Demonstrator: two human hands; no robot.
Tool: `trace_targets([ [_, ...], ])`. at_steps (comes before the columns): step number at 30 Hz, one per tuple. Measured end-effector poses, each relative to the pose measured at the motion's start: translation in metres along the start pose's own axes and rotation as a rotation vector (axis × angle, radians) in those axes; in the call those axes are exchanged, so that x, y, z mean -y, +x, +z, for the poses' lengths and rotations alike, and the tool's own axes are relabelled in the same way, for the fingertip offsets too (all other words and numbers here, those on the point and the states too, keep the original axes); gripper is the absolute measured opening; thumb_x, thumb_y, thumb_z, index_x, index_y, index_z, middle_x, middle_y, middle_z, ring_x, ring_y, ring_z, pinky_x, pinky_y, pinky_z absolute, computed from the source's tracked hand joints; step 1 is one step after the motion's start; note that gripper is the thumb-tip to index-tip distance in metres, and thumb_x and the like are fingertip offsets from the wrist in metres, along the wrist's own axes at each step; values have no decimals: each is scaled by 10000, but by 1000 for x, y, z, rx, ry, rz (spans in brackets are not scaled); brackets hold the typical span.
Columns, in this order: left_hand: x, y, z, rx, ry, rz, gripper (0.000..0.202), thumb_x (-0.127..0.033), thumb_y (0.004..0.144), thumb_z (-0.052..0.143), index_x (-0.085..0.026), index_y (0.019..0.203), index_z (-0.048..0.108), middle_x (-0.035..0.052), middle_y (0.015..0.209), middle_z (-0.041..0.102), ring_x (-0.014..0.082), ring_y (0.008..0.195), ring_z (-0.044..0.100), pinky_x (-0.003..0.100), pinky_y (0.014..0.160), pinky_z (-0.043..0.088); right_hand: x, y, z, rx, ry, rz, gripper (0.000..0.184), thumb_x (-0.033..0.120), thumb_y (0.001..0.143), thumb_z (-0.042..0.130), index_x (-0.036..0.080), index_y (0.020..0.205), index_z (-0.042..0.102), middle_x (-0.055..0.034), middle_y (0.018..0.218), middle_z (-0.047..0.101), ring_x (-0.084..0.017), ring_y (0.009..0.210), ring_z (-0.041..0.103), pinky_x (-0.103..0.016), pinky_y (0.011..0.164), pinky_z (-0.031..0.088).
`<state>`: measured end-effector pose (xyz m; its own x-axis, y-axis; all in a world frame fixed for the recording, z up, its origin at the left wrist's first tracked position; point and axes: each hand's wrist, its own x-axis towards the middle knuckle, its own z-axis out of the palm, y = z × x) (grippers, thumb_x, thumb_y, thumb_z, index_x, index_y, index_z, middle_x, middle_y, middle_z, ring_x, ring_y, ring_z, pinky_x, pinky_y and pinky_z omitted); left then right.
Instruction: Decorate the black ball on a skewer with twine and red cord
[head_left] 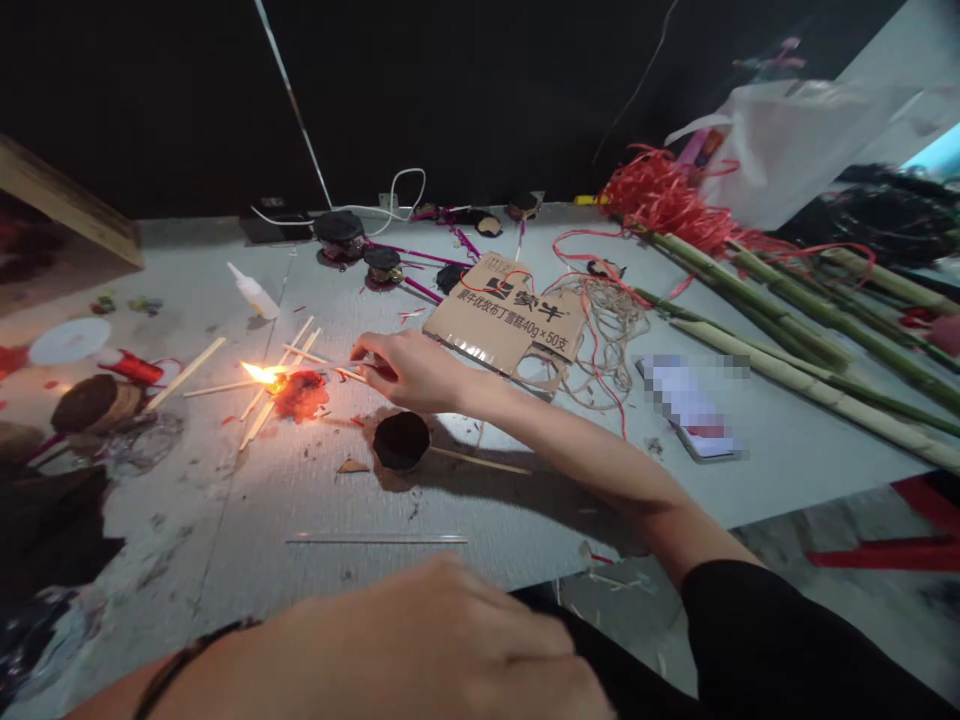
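Observation:
My right hand (pixel 405 370) reaches over the table, its fingers pinched on a thin pale stick (pixel 324 361). The stick's far end points toward a flame (pixel 262 374) that burns on several crossed wooden sticks (pixel 259 424), beside a red, melted-looking patch (pixel 301 396). Whether the held stick touches the flame is unclear. Just below this hand sits a small round drum-like piece (pixel 402 442) with a dark top and a thin wooden handle (pixel 480 460). Close to the camera, my left hand (pixel 450 640) is curled, back upward; its palm is hidden. A clear glue stick (pixel 376 540) lies beyond it.
Flattened cardboard (pixel 510 310) lies behind my right hand, beside tangled twine (pixel 611 330). Green bamboo poles (pixel 780 370), red ribbon (pixel 667 200) and a phone (pixel 690 410) are on the right. Left are a glue bottle (pixel 253 292) and red thread spool (pixel 135 367).

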<state>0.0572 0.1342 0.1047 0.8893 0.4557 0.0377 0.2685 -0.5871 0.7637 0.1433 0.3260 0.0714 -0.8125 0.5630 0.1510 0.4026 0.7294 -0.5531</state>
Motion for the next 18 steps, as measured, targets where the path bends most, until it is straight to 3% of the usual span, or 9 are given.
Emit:
trace_targets([
  [2, 22, 19, 32, 208, 109, 156, 71, -223, 1073, 631, -232, 1093, 699, -2, 864, 790, 178, 663, 703, 305, 583, 495, -1, 1, 1, 4, 4, -8, 285, 197, 1087, 578, 99, 1313, 720, -92, 964, 795, -183, 788, 615, -307, 743, 390],
  [3, 34, 26, 49, 243, 133, 144, 68, -175, 1057, 627, -209, 1079, 681, 13, 826, 777, 189, 628, 697, 319, 533, 452, -1, 1, 2, 5, 7, -12, 281, 191, 1085, 575, 95, 1303, 723, -92, 956, 794, -182, 782, 610, -311, 744, 388],
  [5, 56, 34, 79, 251, 37, 96, 60, -229, 1057, 639, -192, 1102, 655, 35, 835, 781, 201, 661, 725, 298, 526, 452, -2, 2, 2, 9, 10, -6, 280, 174, 1075, 572, 98, 1295, 727, -88, 938, 790, -181, 768, 601, -320, 744, 381],
  [7, 69, 37, 95, 247, -36, 102, 63, -244, 1066, 616, -197, 1098, 643, 41, 855, 790, 208, 694, 746, 289, 553, 470, -2, 3, 2, 10, 11, 16, 286, 171, 1064, 576, 108, 1297, 729, -81, 912, 780, -182, 747, 590, -329, 737, 373],
  [14, 74, 43, 82, 395, -119, 106, 200, -227, 1123, 413, -220, 1015, 581, 71, 915, 783, 234, 759, 760, 325, 583, 495, -8, 4, 9, 6, 37, 31, 261, 184, 1028, 600, 123, 1234, 750, -72, 845, 746, -181, 663, 528, -351, 679, 342],
  [18, 78, 43, 86, 369, -152, 109, 163, -236, 1095, 460, -252, 944, 519, 51, 895, 754, 235, 757, 751, 325, 582, 491, -12, 5, 15, 21, 43, 30, 227, 198, 1031, 589, 150, 1192, 743, -67, 861, 746, -178, 674, 532, -343, 680, 349],
])
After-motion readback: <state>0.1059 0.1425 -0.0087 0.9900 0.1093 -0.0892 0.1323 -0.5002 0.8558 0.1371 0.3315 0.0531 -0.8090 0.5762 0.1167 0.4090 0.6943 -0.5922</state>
